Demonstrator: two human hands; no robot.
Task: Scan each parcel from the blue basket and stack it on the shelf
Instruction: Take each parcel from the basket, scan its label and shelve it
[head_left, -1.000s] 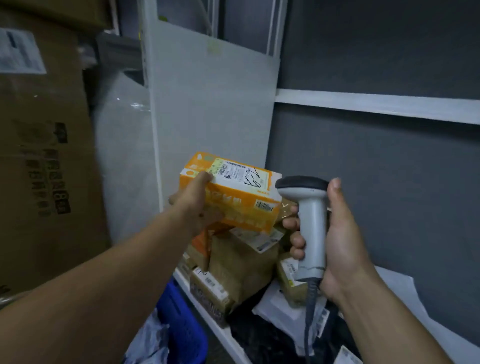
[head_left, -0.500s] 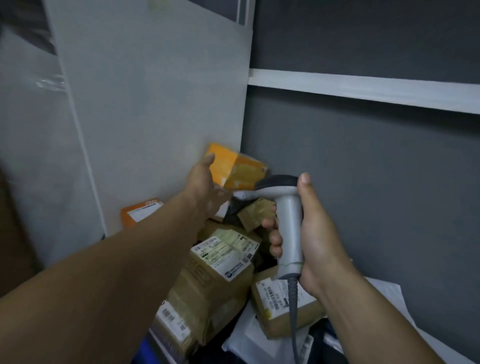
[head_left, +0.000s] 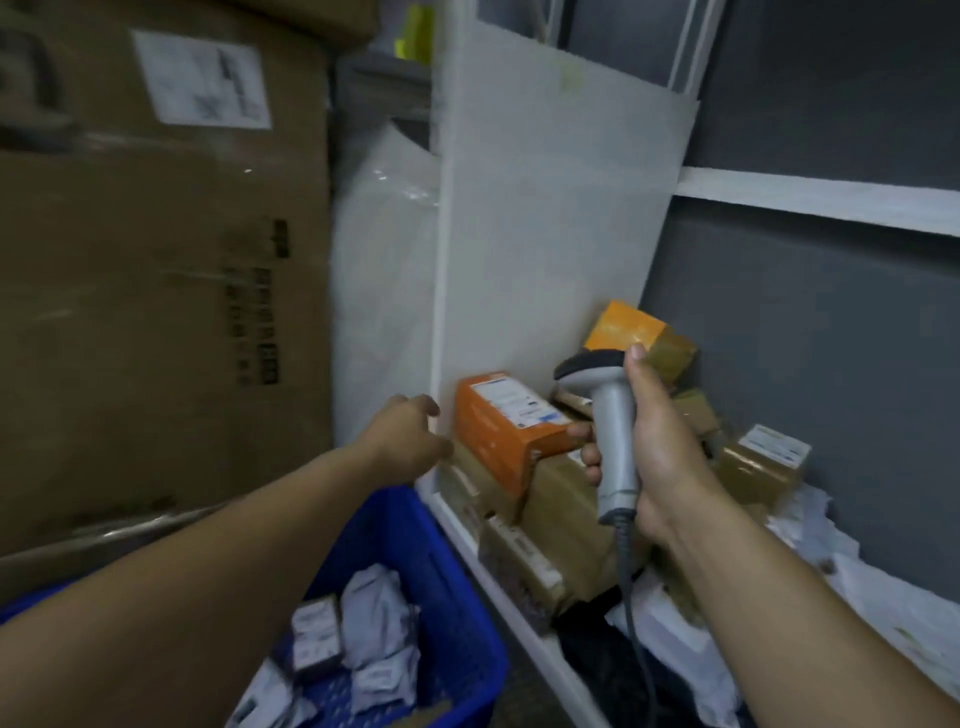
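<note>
Scanner (head_left: 613, 441) (right hand (head_left: 662, 457)) near shelf edge (head_left: 454, 522).

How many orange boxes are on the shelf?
2. One orange box lies front left on the pile beside the white panel; another tops the pile behind the scanner. More may be hidden underneath.
</note>
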